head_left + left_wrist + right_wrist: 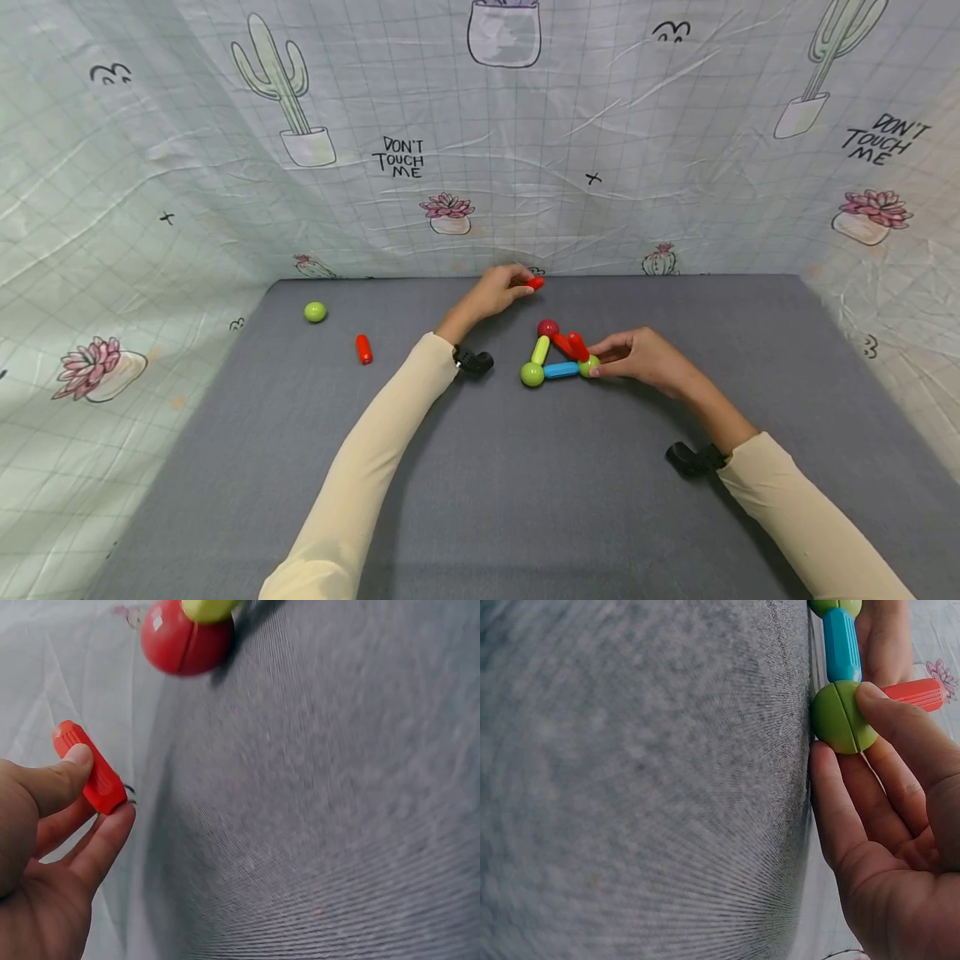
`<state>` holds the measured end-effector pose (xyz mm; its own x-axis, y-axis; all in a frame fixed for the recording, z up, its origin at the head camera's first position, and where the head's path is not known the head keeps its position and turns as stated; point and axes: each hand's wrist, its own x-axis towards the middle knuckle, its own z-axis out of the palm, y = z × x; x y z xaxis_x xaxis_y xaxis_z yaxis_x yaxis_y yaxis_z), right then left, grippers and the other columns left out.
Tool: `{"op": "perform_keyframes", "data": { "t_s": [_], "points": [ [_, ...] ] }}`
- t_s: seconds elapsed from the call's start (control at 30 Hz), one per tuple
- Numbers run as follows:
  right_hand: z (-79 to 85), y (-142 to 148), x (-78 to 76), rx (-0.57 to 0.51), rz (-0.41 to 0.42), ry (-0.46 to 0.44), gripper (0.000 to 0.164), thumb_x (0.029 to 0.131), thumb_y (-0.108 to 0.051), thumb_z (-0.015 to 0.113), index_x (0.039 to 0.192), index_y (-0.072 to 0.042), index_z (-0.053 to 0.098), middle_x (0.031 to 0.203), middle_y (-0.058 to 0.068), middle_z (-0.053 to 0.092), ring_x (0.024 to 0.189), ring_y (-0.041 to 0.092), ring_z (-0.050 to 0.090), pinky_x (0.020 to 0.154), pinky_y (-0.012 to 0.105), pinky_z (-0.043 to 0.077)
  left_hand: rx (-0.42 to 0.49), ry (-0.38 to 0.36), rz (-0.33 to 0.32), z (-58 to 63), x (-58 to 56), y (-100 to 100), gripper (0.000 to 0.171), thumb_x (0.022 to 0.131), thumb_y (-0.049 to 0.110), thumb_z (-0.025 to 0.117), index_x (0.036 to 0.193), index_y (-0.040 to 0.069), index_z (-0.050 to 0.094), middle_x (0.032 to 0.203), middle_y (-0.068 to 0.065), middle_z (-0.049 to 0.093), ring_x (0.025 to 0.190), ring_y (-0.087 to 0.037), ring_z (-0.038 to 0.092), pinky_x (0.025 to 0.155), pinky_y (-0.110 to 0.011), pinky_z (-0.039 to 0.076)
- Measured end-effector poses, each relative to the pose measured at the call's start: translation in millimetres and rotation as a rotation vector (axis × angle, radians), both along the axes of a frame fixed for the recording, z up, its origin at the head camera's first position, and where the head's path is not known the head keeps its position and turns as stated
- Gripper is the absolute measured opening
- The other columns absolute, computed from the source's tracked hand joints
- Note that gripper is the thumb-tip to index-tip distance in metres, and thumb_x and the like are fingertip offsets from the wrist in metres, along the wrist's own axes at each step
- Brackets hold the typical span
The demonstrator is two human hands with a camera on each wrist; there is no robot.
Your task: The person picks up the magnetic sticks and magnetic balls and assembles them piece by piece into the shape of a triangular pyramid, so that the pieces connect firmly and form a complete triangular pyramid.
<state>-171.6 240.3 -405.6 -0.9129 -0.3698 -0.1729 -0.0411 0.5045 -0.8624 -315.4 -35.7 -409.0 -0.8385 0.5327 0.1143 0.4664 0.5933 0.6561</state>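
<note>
My left hand (498, 290) pinches a short red rod (94, 771) between thumb and fingers, above the back of the table. At the right, the thumb and fingers of my right hand (647, 360) grip a green ball (844, 718), one corner of a triangle of balls and rods. From that ball a blue rod (561, 370) runs to another green ball (532, 374). A yellow-green rod (540, 350) links this one to a dark red ball (548, 328), and a red rod (562, 345) closes the third side. One more red rod (577, 345) stands up, tilted, from the gripped ball.
On the grey table (480, 500), a loose red rod (363, 349) and a loose green ball (315, 312) lie at the far left. A cloth (360, 217) printed with cacti hangs along the back edge and sides. Both wrists carry black camera mounts.
</note>
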Motion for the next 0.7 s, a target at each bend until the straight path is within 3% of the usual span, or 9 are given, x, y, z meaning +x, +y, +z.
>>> {"op": "perform_keyframes", "data": {
  "t_s": [0.23, 0.4, 0.7],
  "points": [
    [-0.4, 0, -0.9, 0.002, -0.003, -0.004, 0.039, 0.085, -0.017, 0.085, 0.119, 0.001, 0.074, 0.11, 0.013, 0.075, 0.098, 0.018, 0.069, 0.079, 0.023, 0.056, 0.101, -0.033, -0.042, 11.3, 15.7, 1, 0.026, 0.099, 0.015, 0.068, 0.123, 0.004, 0.067, 0.117, -0.01, 0.072, 0.109, -0.02, 0.067, 0.093, -0.029, 0.054],
    [-1.0, 1, -2.1, 0.006, 0.002, 0.002, 0.04, 0.086, -0.017, 0.084, 0.119, 0.001, 0.074, 0.11, 0.013, 0.075, 0.098, 0.018, 0.069, 0.079, 0.023, 0.056, 0.185, -0.017, -0.095, 18.9, 27.2, 1, 0.031, 0.097, 0.006, 0.069, 0.127, 0.001, 0.066, 0.119, -0.013, 0.071, 0.111, -0.023, 0.067, 0.096, -0.028, 0.054],
    [-1.4, 1, -1.7, 0.0, 0.007, 0.0, 0.04, 0.085, -0.017, 0.085, 0.119, 0.001, 0.074, 0.111, 0.013, 0.075, 0.098, 0.018, 0.069, 0.079, 0.023, 0.056, 0.217, -0.013, -0.168, 21.1, 46.3, 2, 0.028, 0.094, 0.004, 0.071, 0.122, 0.003, 0.071, 0.116, -0.011, 0.072, 0.105, -0.018, 0.069, 0.09, -0.023, 0.055]
  ]
}}
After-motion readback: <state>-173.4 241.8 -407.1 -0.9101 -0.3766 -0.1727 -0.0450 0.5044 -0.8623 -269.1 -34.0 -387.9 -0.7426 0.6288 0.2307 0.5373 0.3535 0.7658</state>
